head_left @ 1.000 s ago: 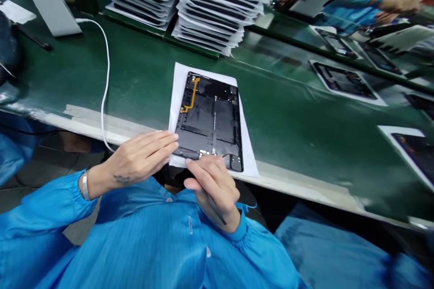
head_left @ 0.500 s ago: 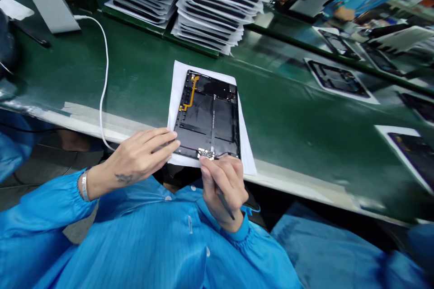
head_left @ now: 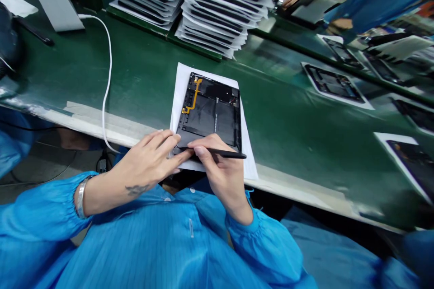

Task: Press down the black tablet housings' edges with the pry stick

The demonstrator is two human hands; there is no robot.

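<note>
An opened tablet housing (head_left: 203, 115), black inside with an orange flex cable (head_left: 194, 97), lies on a white sheet (head_left: 176, 86) at the bench's front edge. My left hand (head_left: 152, 156) rests at the housing's lower left corner, fingers stretched out and touching it. Over the lower edge of the housing, my right hand (head_left: 224, 167) grips slim black tweezers (head_left: 228, 153), their tip pointing left close to my left fingers. The small circuit board at the bottom edge is hidden by my hands.
Tall stacks of white sheets with dark panels between them (head_left: 220, 9) stand at the back. A white cable (head_left: 109, 63) runs down the left side over the edge. More tablet housings on sheets (head_left: 334, 83) lie to the right. Another person's blue sleeve (head_left: 379, 0) shows beyond.
My right hand has left the small circuit board and turned the tweezers from inside the palm to point left. My left fingers have shifted further along the housing's lower edge.
</note>
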